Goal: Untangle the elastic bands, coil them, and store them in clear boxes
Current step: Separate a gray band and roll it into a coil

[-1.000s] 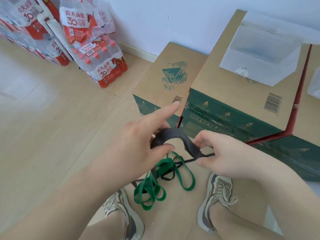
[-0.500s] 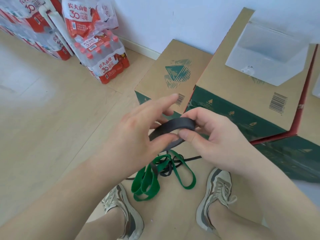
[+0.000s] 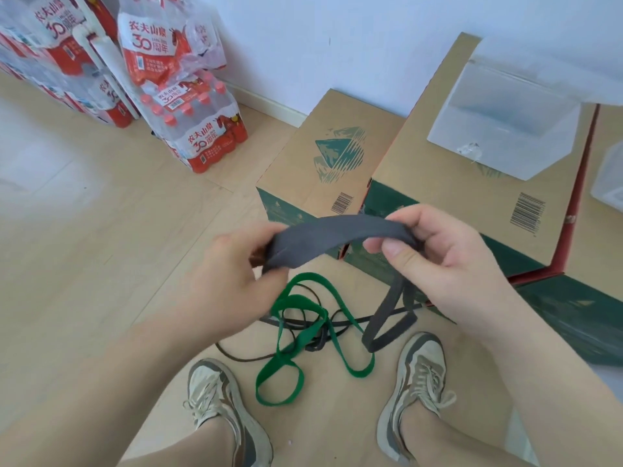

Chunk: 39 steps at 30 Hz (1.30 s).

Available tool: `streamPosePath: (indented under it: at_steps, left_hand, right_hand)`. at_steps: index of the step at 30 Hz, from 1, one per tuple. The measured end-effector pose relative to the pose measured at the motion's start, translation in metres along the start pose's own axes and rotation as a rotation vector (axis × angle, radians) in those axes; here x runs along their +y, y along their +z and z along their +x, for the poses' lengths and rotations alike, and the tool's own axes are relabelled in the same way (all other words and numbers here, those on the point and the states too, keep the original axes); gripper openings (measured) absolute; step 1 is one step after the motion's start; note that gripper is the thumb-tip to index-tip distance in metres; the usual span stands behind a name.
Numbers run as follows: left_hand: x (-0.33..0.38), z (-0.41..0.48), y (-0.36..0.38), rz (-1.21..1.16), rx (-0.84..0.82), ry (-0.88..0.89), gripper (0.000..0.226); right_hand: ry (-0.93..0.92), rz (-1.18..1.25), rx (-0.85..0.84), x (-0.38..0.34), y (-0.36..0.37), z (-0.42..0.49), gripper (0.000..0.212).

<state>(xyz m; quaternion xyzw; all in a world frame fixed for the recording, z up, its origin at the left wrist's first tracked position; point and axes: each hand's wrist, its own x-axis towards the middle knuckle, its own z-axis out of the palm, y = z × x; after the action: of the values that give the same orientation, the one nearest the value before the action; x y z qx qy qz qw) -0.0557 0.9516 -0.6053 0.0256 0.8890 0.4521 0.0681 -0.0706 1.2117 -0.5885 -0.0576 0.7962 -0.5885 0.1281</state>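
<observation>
Between the two hands, the grey band (image 3: 333, 235) runs nine to three o'clock: left hand (image 3: 226, 281) fingers pinch one end, right hand (image 3: 438, 254) fingers the other (its tail hangs at six), clear box (image 3: 499, 129) at one o'clock.

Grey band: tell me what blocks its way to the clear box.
Nothing visible blocks it. The grey band is held between left hand and right hand; the clear box sits open-topped on the cardboard carton ahead.
</observation>
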Motion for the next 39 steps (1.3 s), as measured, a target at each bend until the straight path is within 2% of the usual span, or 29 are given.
streamPosePath:
  at_steps: [3,6,9,16,22,25,27,28,30,35,37,39]
  left_hand:
    - [0.008,-0.002,-0.017,-0.021,0.092,0.090,0.067]
    - [0.023,-0.009,-0.017,-0.005,0.037,0.180,0.061]
    - [0.032,-0.010,-0.006,0.060,-0.049,0.241,0.048]
    - [0.028,-0.005,-0.006,-0.018,0.078,0.091,0.039]
    - [0.022,-0.004,-0.007,0.052,0.049,0.142,0.033]
    - [0.021,-0.003,-0.008,0.117,0.114,0.223,0.027]
    - [0.023,-0.002,-0.011,0.096,0.118,0.127,0.026]
    - [0.025,-0.002,-0.012,0.076,0.075,0.028,0.027]
    - [0.028,-0.002,-0.013,0.110,-0.131,-0.159,0.024]
    - [0.031,-0.003,-0.024,0.202,-0.671,-0.341,0.015]
    - [0.034,-0.002,-0.028,0.198,-0.770,-0.361,0.015]
    - [0.035,0.001,-0.028,0.146,-0.752,-0.387,0.012]
  right_hand:
    - [0.076,-0.159,-0.133,0.003,-0.004,0.002,0.037]
    - [0.077,-0.128,-0.318,-0.005,0.011,0.002,0.058]
    - [0.045,-0.031,-0.320,-0.008,0.030,0.003,0.048]
    - [0.115,-0.008,-0.269,-0.006,0.036,0.008,0.017]
    - [0.211,0.175,-0.250,-0.005,0.040,0.009,0.011]
    - [0.280,0.282,-0.136,-0.009,0.039,0.011,0.010]
    - [0.306,0.269,-0.089,-0.008,0.038,0.013,0.010]
    - [0.313,0.245,-0.081,-0.007,0.037,0.013,0.011]
    - [0.325,0.229,-0.069,-0.006,0.038,0.013,0.013]
    - [0.334,0.105,-0.067,-0.007,0.043,0.012,0.016]
    - [0.338,0.046,-0.063,-0.004,0.046,0.011,0.016]
    - [0.354,0.055,-0.076,-0.004,0.050,0.010,0.015]
